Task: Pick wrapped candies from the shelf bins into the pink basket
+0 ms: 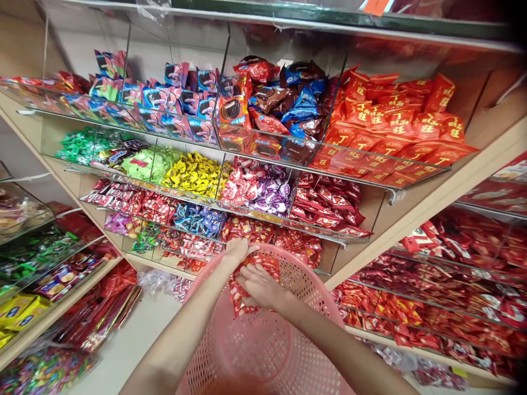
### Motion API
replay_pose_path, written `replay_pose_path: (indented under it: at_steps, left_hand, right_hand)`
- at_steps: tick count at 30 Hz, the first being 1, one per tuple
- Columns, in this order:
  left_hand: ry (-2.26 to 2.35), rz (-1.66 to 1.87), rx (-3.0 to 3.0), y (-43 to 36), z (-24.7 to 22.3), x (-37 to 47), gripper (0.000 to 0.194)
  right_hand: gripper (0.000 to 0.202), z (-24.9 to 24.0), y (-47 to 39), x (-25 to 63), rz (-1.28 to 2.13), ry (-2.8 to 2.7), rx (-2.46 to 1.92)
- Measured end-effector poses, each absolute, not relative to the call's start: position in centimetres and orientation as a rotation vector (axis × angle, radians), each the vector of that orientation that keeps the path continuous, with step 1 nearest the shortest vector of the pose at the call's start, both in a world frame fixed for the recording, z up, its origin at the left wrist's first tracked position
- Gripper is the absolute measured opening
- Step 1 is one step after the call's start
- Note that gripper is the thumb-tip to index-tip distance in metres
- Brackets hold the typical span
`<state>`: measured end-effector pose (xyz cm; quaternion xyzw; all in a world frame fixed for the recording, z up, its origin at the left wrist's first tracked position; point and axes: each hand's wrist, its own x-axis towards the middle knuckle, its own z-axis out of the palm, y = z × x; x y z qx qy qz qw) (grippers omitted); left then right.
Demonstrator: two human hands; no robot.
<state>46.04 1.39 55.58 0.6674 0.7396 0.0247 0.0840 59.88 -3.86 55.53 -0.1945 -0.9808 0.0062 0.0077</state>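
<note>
A pink perforated plastic basket stands in front of me, tilted so that its open mouth faces me. My left hand is closed on its far rim, thumb lying along the edge. Inside the basket, my right hand has its fingers curled over red patterned candy packets; the fingertips are partly hidden. Just beyond the rim, similar red packets fill a bin on the lowest shelf level.
Clear-fronted shelves rise ahead, holding yellow candies, purple candies, blue cookie packets and red-orange packets. More red packets fill shelves at right. Bagged goods lie on the floor at left.
</note>
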Motion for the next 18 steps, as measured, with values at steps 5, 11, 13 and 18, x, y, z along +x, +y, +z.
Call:
replay_pose_path:
  at_steps: [5, 11, 13, 18]
  left_hand:
    - [2.199, 0.069, 2.011, 1.4, 55.5, 46.0, 0.074]
    - [2.200, 0.068, 2.029, 1.4, 55.5, 46.0, 0.076]
    - [2.199, 0.070, 2.033, 1.4, 55.5, 46.1, 0.077]
    - [2.209, 0.070, 2.032, 1.5, 55.4, 46.1, 0.076]
  right_hand:
    - [0.041, 55.0, -3.5, 59.7, -0.013, -3.093, -0.604]
    - [0.016, 54.6, -3.1, 60.3, -0.050, -3.071, -0.660]
    - [0.014, 54.5, -3.1, 60.5, -0.085, -3.064, -0.663]
    - [0.014, 54.8, -3.8, 60.7, -0.170, -3.005, -0.652]
